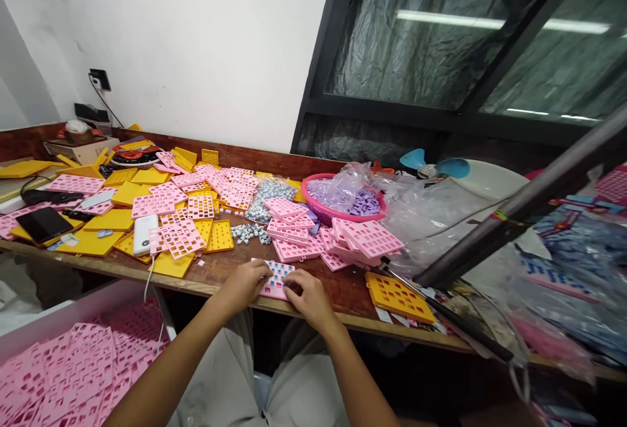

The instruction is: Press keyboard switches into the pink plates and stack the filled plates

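Flat between the left hand (248,283) and right hand (309,298), the pink board (274,289) is touched by both. Whether it is grasped cannot be told

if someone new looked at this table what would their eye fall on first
Probably the jumble of pink grids and yellow trays spread over the left part of the table. Right of centre, near the back, a bright pink basket holds purple pieces. At the front edge, a pink board with blue pieces lies between the left grip and right grip.
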Motion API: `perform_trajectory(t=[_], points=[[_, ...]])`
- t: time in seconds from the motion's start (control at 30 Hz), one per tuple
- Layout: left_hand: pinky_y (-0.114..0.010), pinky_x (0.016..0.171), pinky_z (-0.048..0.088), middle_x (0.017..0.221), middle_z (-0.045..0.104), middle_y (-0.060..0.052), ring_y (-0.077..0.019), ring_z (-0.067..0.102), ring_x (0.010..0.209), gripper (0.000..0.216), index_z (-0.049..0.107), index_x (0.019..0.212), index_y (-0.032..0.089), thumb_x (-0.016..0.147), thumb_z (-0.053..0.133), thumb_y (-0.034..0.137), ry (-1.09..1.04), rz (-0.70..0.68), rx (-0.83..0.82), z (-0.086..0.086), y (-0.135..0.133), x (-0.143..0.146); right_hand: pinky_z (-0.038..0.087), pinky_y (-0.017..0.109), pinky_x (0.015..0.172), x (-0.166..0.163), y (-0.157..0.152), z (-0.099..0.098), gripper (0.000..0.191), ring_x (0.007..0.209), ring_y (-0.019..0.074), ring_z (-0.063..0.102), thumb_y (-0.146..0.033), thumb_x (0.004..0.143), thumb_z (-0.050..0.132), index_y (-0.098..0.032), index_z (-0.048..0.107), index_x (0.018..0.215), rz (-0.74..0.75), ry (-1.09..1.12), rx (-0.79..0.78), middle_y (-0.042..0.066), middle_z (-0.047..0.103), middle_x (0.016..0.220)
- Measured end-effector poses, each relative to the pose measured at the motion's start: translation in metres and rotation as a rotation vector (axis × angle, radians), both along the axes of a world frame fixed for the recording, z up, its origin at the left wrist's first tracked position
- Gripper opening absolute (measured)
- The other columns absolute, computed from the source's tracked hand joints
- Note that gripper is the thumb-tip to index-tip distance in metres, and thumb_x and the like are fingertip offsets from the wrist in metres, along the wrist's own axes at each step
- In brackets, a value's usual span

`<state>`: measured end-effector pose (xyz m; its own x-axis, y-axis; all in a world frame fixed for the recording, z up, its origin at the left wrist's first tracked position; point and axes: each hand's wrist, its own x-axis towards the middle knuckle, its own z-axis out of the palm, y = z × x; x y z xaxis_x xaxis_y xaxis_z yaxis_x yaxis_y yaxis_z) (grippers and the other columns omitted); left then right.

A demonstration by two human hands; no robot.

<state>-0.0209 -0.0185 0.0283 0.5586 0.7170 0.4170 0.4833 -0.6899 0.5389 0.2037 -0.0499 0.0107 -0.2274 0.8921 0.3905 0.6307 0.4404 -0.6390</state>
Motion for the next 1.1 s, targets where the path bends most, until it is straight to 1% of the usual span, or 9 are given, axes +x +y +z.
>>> perform_trajectory(t=[0.1, 0.2, 0.27, 0.37, 0.47, 0.67, 0.83, 0.97, 1.1], points=[[-0.027, 0.086, 0.05, 0.104, 0.068, -0.007, -0.0179, 0.065, 0.094, 0.027, 0.071, 0.096, 0.02, 0.093, 0.047, 0.011, 0.1, -0.024, -0.016, -0.004, -0.014, 0.009, 0.051, 0.034, 0.087, -0.005, -0.002, -0.006, 0.014, 0.092, 0.0215, 0.066, -0.018, 0.087, 0.061, -0.021, 0.073, 0.091, -0.05, -0.043, 0.05, 0.007, 0.071, 0.097], [-0.028, 0.086, 0.05, 0.102, 0.067, -0.007, -0.0188, 0.064, 0.094, 0.024, 0.071, 0.09, 0.02, 0.092, 0.048, 0.012, 0.154, -0.038, -0.009, -0.007, -0.018, 0.011, 0.052, 0.036, 0.087, -0.007, -0.002, -0.011, 0.018, 0.093, 0.0227, 0.066, -0.02, 0.091, 0.059, -0.021, 0.073, 0.102, -0.081, -0.072, 0.069, 0.008, 0.073, 0.1], [-0.029, 0.086, 0.05, 0.101, 0.068, -0.007, -0.0195, 0.064, 0.094, 0.026, 0.071, 0.094, 0.019, 0.091, 0.047, 0.01, 0.14, -0.035, -0.012, -0.007, -0.019, 0.011, 0.052, 0.037, 0.089, -0.006, -0.003, -0.015, 0.02, 0.095, 0.0234, 0.066, -0.021, 0.094, 0.057, -0.021, 0.073, 0.107, -0.07, -0.091, 0.093, 0.008, 0.074, 0.102], [-0.03, 0.087, 0.05, 0.103, 0.071, -0.008, -0.0204, 0.065, 0.096, 0.031, 0.07, 0.104, 0.019, 0.087, 0.048, 0.006, 0.087, -0.031, -0.039, -0.006, -0.018, 0.011, 0.051, 0.039, 0.093, -0.004, -0.005, -0.022, 0.024, 0.1, 0.0236, 0.066, -0.019, 0.097, 0.051, -0.021, 0.074, 0.107, -0.038, -0.085, 0.146, 0.009, 0.073, 0.106], [-0.03, 0.088, 0.049, 0.104, 0.074, -0.007, -0.0208, 0.066, 0.097, 0.033, 0.071, 0.105, 0.02, 0.083, 0.052, 0.004, 0.073, -0.043, -0.083, -0.002, -0.016, 0.013, 0.051, 0.039, 0.094, -0.004, -0.008, -0.026, 0.028, 0.105, 0.0237, 0.064, -0.015, 0.097, 0.049, -0.021, 0.074, 0.107, -0.043, -0.047, 0.195, 0.011, 0.07, 0.113], [-0.027, 0.083, 0.05, 0.1, 0.075, -0.004, -0.0192, 0.068, 0.091, 0.04, 0.069, 0.116, 0.021, 0.081, 0.054, 0.005, 0.111, -0.036, -0.138, 0.007, -0.012, 0.013, 0.052, 0.039, 0.087, -0.005, -0.005, -0.021, 0.024, 0.096, 0.0244, 0.064, -0.014, 0.095, 0.053, -0.021, 0.072, 0.107, -0.017, -0.049, 0.221, 0.009, 0.071, 0.101], [-0.028, 0.089, 0.049, 0.109, 0.073, -0.004, -0.0194, 0.066, 0.098, 0.05, 0.064, 0.124, 0.024, 0.081, 0.052, 0.003, 0.105, -0.064, -0.119, 0.004, -0.015, 0.012, 0.051, 0.036, 0.083, -0.005, 0.006, -0.017, 0.021, 0.09, 0.0228, 0.065, -0.011, 0.094, 0.054, -0.021, 0.072, 0.1, 0.051, -0.057, 0.208, 0.006, 0.073, 0.095], [-0.03, 0.094, 0.048, 0.112, 0.072, -0.006, -0.0206, 0.064, 0.104, 0.051, 0.063, 0.125, 0.024, 0.08, 0.051, 0.002, 0.118, -0.077, -0.112, 0.008, -0.016, 0.012, 0.051, 0.032, 0.082, -0.007, 0.009, -0.02, 0.021, 0.088, 0.0202, 0.066, -0.009, 0.091, 0.056, -0.022, 0.071, 0.098, 0.05, 0.038, 0.188, 0.005, 0.072, 0.095], [-0.03, 0.091, 0.049, 0.113, 0.071, -0.007, -0.021, 0.065, 0.102, 0.046, 0.066, 0.115, 0.021, 0.078, 0.048, 0.0, 0.16, -0.133, -0.102, 0.02, -0.015, 0.014, 0.05, 0.032, 0.081, -0.011, 0.009, -0.023, 0.022, 0.088, 0.0211, 0.064, -0.007, 0.09, 0.054, -0.021, 0.069, 0.096, 0.062, -0.043, 0.205, 0.005, 0.071, 0.092]])
